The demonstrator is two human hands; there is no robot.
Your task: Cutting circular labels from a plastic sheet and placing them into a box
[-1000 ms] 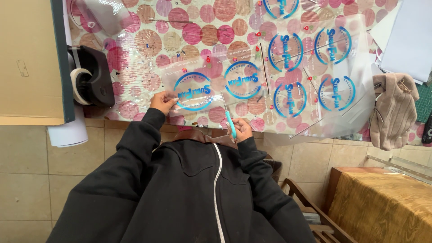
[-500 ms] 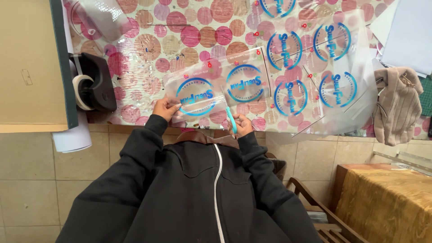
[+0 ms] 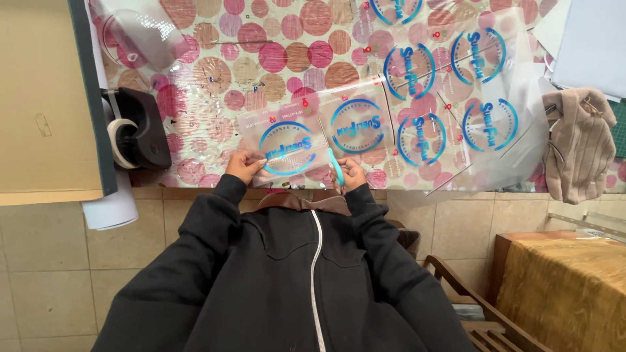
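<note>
Scissors [image 3: 334, 166], teal-handled, gripped in right hand [image 3: 352, 175], mid-cut through clear printed sheet [image 3: 313, 137]; left hand [image 3: 244, 166] pinches sheet edge. Next move probably calls for steady advance between round emblems.

Clear plastic film sheet [image 3: 306, 133] in my hands, two round blue ring labels printed on it, side by side, small red marks along its edge. More of the same clear film [image 3: 456, 98] spread on the dotted table to the right, several blue ring labels in rows. Flat brown cardboard box [image 3: 39, 98] at far left
</note>
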